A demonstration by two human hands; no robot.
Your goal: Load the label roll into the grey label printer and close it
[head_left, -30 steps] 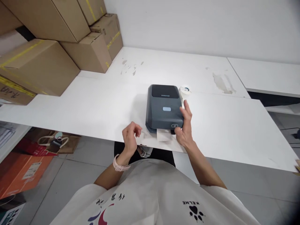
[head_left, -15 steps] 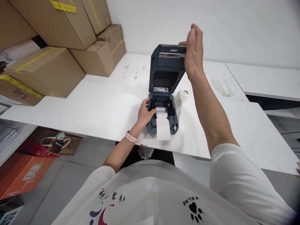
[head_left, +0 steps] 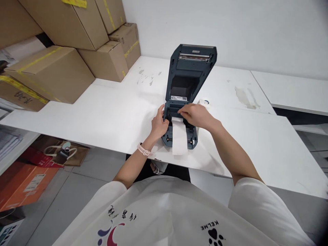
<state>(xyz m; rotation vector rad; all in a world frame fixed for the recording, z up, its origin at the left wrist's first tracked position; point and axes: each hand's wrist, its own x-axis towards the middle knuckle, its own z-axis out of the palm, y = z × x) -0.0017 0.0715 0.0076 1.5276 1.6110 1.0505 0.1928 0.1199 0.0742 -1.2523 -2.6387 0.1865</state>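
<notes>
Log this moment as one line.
printer: lid raised | paper strip: past front edge | left grip: at printer's left side | right grip: over printer's interior

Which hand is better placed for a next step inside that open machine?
Probably the right hand: it reaches over the inside of the open machine, near the far end of the white paper, while the left hand is at the left edge.

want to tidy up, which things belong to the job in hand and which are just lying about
In use:
- open printer
- white paper strip
- probably the white roll beside it

Apparently just lying about:
- cardboard boxes
- orange box
- brown bag
</notes>
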